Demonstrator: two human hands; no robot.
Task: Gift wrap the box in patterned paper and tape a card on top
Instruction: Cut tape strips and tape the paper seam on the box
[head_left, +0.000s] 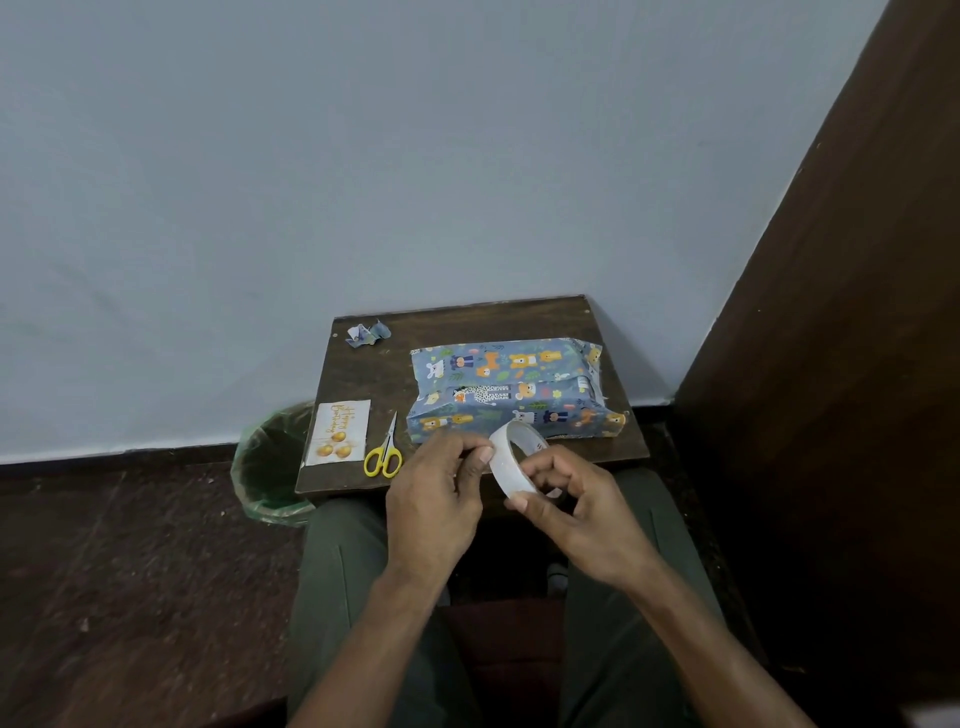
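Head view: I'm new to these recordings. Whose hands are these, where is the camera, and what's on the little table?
No machine here: a person sits at a small wooden table, wearing the camera on their head, so it looks down at their own hands. The left hand and right hand both hold a roll of clear tape. On the table lie the wrapped box in animal-print paper, yellow-handled scissors, a birthday card and paper scraps. A lined bin stands on the floor beside it.
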